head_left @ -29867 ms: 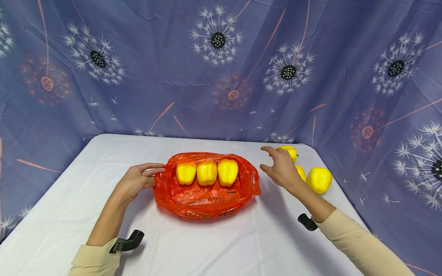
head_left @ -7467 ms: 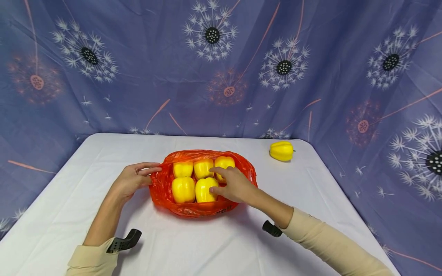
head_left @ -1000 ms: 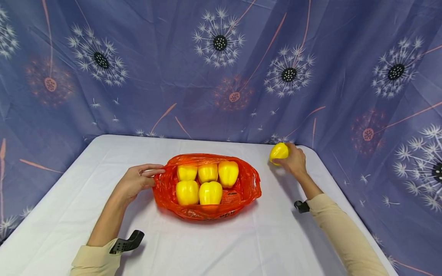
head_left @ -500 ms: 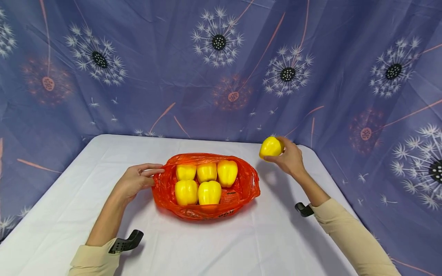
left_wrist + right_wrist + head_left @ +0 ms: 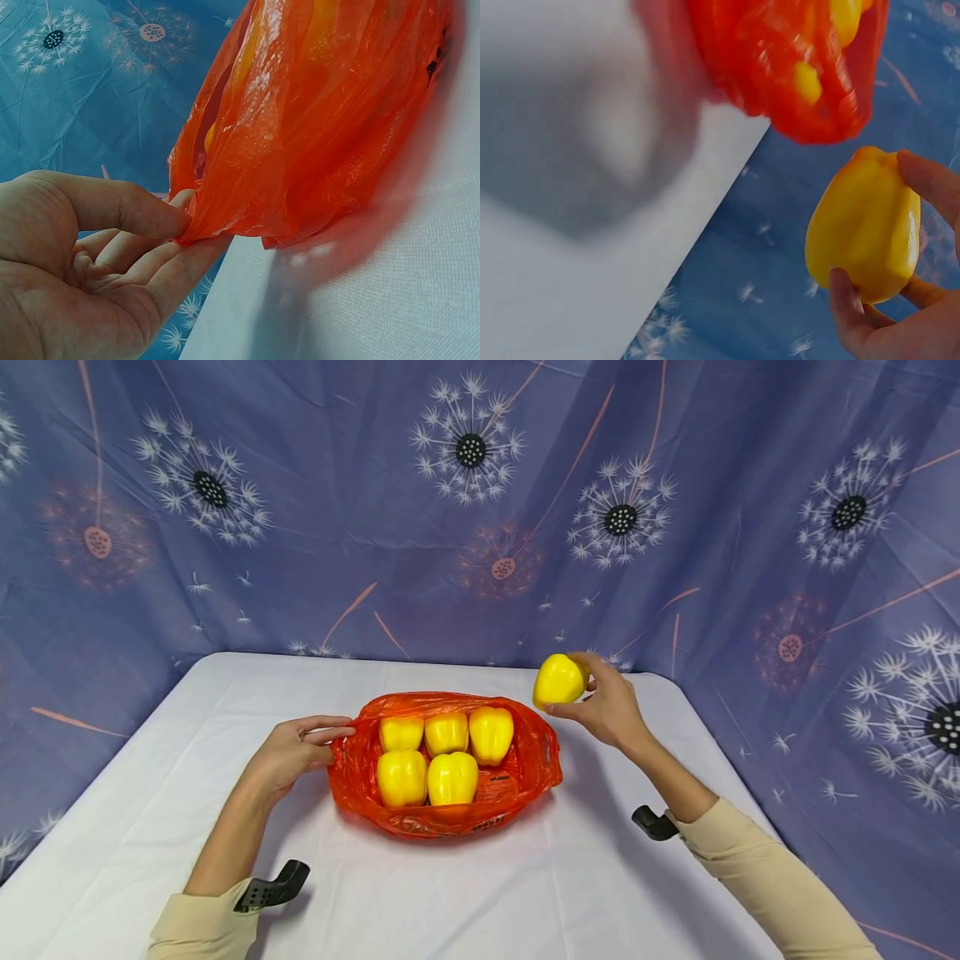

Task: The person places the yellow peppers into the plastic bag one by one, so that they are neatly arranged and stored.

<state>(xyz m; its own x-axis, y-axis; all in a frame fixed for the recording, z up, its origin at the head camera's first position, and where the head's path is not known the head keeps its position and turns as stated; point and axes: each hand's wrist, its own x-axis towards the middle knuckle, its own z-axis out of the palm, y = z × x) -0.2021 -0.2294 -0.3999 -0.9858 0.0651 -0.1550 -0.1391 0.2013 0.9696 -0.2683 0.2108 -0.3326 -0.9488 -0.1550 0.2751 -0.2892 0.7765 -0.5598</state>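
A red plastic bag (image 5: 480,817) lies on the table with its mouth spread upward. Inside it sit several yellow bell peppers (image 5: 402,778) in two rows, three at the back and two in front. My left hand (image 5: 288,758) pinches the bag's left edge between thumb and fingers, as the left wrist view shows up close. Held by my right hand (image 5: 607,706) is another yellow bell pepper (image 5: 560,682), up off the table just beyond the bag's right end. In the right wrist view, thumb and fingers grip this pepper (image 5: 866,225) from both ends, apart from the bag.
A white cloth covers the table (image 5: 480,902). Behind and to the right hangs a blue-purple curtain (image 5: 337,527) with a dandelion print. Each wrist carries a black camera mount (image 5: 273,889).
Several peppers from the right side of the table now sit in the bag. Over the last second my right hand has lifted one more and brought it left. My left hand keeps its place.
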